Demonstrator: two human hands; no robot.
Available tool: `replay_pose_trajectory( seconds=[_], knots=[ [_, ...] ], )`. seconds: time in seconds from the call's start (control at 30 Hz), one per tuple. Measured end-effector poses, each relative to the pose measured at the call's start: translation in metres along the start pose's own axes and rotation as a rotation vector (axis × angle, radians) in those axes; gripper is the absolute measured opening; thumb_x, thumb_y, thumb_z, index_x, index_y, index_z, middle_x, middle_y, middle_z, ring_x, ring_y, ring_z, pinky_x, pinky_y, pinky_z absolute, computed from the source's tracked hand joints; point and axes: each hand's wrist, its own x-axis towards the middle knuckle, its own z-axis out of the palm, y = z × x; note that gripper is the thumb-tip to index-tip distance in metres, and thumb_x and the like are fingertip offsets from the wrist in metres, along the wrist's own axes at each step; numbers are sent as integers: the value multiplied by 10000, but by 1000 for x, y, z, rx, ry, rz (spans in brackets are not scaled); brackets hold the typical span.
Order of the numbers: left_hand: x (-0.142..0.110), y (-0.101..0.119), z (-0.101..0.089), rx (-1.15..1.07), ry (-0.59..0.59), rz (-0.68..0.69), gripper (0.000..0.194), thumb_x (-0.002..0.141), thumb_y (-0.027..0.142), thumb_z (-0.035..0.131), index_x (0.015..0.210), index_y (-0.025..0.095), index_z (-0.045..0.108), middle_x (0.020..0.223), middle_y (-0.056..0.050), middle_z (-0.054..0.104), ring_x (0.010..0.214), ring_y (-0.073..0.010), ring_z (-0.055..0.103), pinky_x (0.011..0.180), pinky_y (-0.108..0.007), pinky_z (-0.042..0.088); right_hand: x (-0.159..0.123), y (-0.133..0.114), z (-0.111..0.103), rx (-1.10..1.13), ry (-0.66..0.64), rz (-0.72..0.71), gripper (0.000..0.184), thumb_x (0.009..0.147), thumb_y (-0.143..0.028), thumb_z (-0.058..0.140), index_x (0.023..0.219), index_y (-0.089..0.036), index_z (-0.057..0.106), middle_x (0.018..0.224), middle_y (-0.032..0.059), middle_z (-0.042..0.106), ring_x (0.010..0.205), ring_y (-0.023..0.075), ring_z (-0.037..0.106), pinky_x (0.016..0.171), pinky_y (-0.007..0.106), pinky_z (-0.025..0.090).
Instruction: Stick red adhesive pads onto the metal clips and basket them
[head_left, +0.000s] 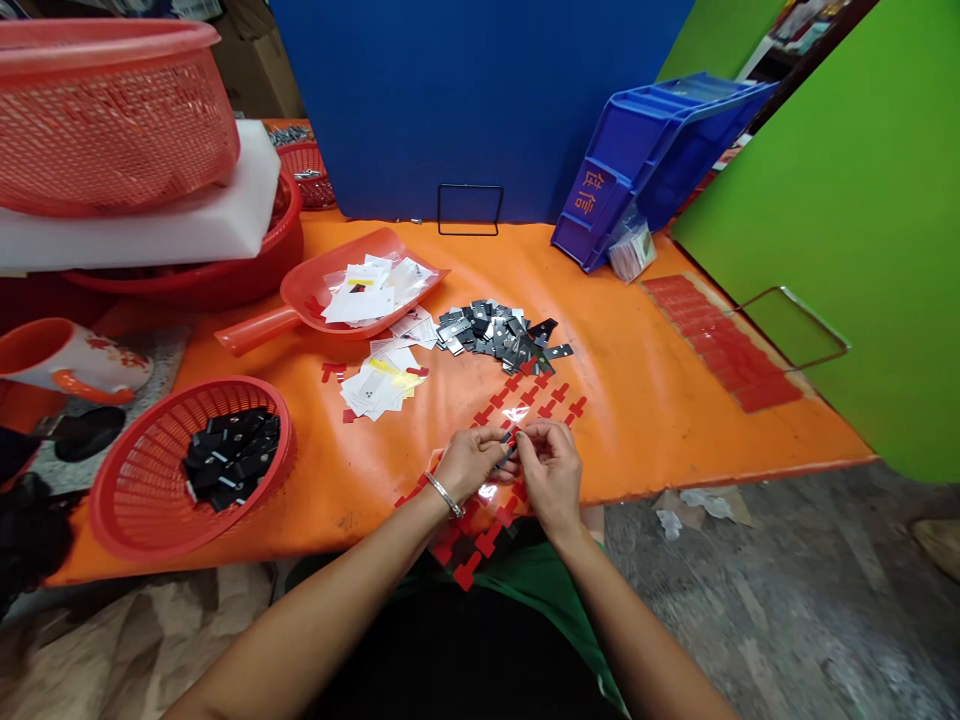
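Observation:
My left hand (471, 462), with a metal bangle on the wrist, and my right hand (550, 468) meet at the near edge of the orange table (660, 400). Both pinch a small dark part (511, 450) between their fingertips. Under the hands lies a clear strip of red cross-shaped stickers (525, 400) that hangs over the table edge. Beyond it sits a pile of small black and silver parts (496, 335). A stack of white backing papers (381, 385) lies to the left of the strip.
A red basket (142, 500) with black pieces stands at the near left. A red scoop (330, 290) holds white papers. Big red baskets and white foam (150, 220) fill the far left. A tilted blue bin (645, 150) and red sheets (720, 345) lie right.

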Motion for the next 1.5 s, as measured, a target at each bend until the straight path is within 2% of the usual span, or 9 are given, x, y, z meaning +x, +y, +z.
replay_pose_trajectory(
  seconds=[0.27, 0.43, 0.6, 0.73, 0.93, 1.1, 1.23, 1.37, 1.5],
  knots=[
    [-1, 1, 0, 22, -12, 10, 100, 794, 81, 558, 862, 81, 631, 626, -34, 650, 508, -98, 628, 564, -223, 552, 2, -2, 0, -10, -11, 13, 83, 820, -256, 556, 764, -196, 554, 846, 36, 534, 675, 143, 523, 591, 276, 462],
    [-2, -2, -3, -4, -14, 25, 104, 768, 120, 608, 866, 90, 628, 608, -34, 656, 514, -112, 634, 590, -249, 558, -2, -2, 1, 7, 1, 36, 85, 822, -275, 561, 846, -196, 537, 917, 43, 524, 625, 115, 506, 581, 264, 466],
    [-5, 0, -4, -14, -27, 29, 130, 752, 143, 630, 862, 74, 630, 624, -45, 658, 522, -115, 636, 608, -261, 560, 3, 3, 0, 148, -8, 194, 432, 748, -313, 652, 1113, -204, 448, 882, 9, 551, 532, 90, 494, 503, 233, 443],
    [-6, 3, -3, -12, -45, 30, 158, 752, 164, 634, 884, 77, 631, 603, -30, 644, 534, -109, 635, 624, -253, 559, 12, 2, -5, 120, -212, 215, 237, 777, -388, 605, 827, -157, 611, 732, 21, 605, 601, 127, 533, 569, 247, 446],
    [-5, 3, -3, 1, -52, 41, 95, 764, 141, 615, 833, 77, 635, 732, -62, 678, 544, -88, 627, 602, -232, 558, 20, 5, -7, 127, -246, 262, 379, 791, -473, 558, 572, -164, 566, 493, -26, 509, 473, 101, 445, 465, 218, 350],
    [-6, 1, 0, -41, -2, 53, 87, 787, 134, 603, 861, 88, 605, 722, -52, 675, 536, -84, 625, 577, -215, 550, 21, 16, -6, 270, -121, 429, 457, 798, -590, 500, 724, -153, 610, 526, -18, 571, 360, 79, 405, 379, 216, 324],
    [-28, 21, -1, -71, -11, 127, 212, 804, 216, 617, 979, 98, 604, 798, -69, 690, 611, -104, 650, 625, -235, 558, 19, 18, -4, 259, -95, 419, 480, 807, -610, 481, 747, -152, 612, 484, -32, 544, 327, 73, 381, 349, 208, 307],
    [-69, 66, -31, 44, 36, 372, 314, 801, 332, 625, 1032, 120, 616, 910, -76, 686, 661, -102, 640, 670, -254, 556, 17, 16, -6, 216, -103, 396, 451, 823, -584, 477, 739, -159, 605, 469, -41, 524, 335, 76, 378, 358, 207, 308],
    [-109, 99, -103, 276, 521, 630, 407, 746, 364, 674, 1073, 131, 604, 837, -36, 684, 662, -112, 638, 685, -284, 558, 14, 13, -11, 155, -185, 314, 362, 836, -508, 500, 707, -178, 573, 487, -44, 514, 393, 93, 414, 410, 216, 339]
  ],
)
